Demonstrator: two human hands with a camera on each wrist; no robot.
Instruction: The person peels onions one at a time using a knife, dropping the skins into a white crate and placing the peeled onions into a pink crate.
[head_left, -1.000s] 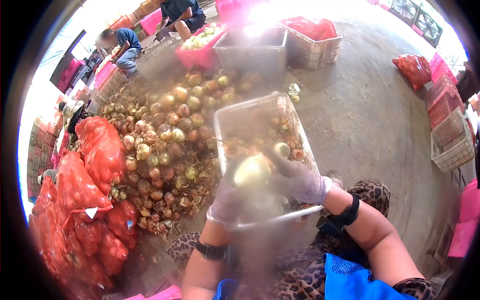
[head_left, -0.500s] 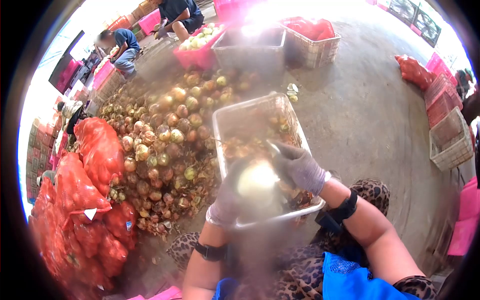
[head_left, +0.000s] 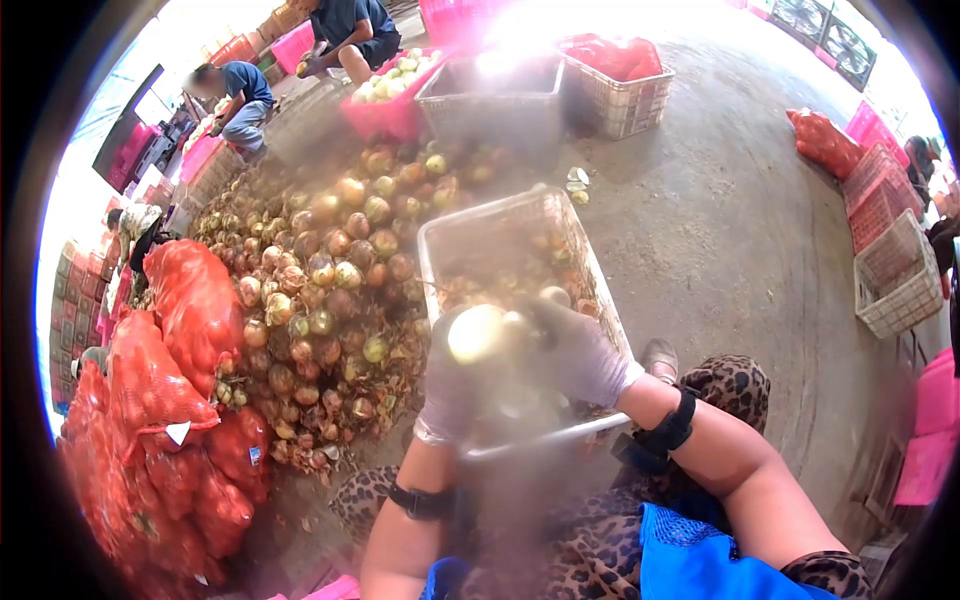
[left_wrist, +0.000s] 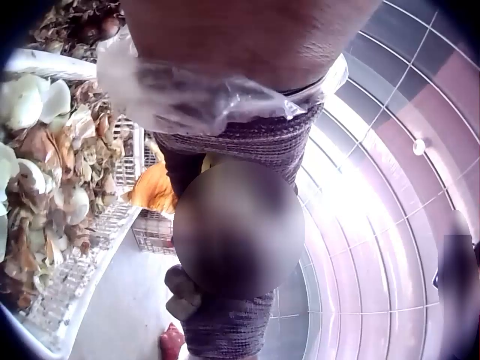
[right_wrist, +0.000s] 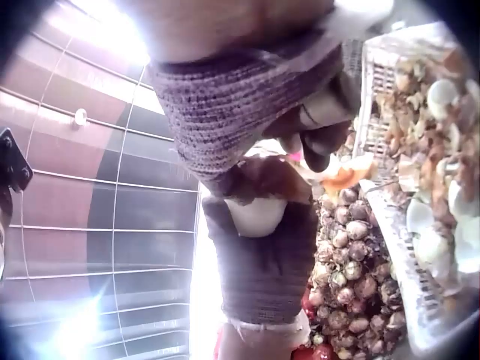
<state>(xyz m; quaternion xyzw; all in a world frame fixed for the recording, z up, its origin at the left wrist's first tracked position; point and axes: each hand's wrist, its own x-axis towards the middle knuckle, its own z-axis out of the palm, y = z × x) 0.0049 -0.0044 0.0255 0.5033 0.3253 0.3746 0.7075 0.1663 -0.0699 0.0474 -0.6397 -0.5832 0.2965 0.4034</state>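
Observation:
My left gloved hand [head_left: 450,395] grips a pale, peeled-looking onion [head_left: 477,333] above a white crate [head_left: 602,285]. At the onion's right side is my right gloved hand [head_left: 582,358], its fingers curled in towards it. In the right wrist view the onion [right_wrist: 259,217] shows white between my two hands, with brown skin [right_wrist: 277,176] at my right fingers. I cannot tell whether my right hand also holds a small tool. A round blur covers much of my left hand in the left wrist view. Onion skins [left_wrist: 71,142] and white pieces lie in the crate.
A wide heap of unpeeled onions [head_left: 340,245] covers the floor to the left. Red mesh sacks [head_left: 195,300] are piled beside it. Ahead stand a grey crate [head_left: 490,105], a pink crate [head_left: 385,118] of peeled onions and two people. More crates [head_left: 900,285] line the right.
Half a second ago my right hand was apart from the onion, to its right; now it is back against it. The onion and left hand have shifted slightly up and left.

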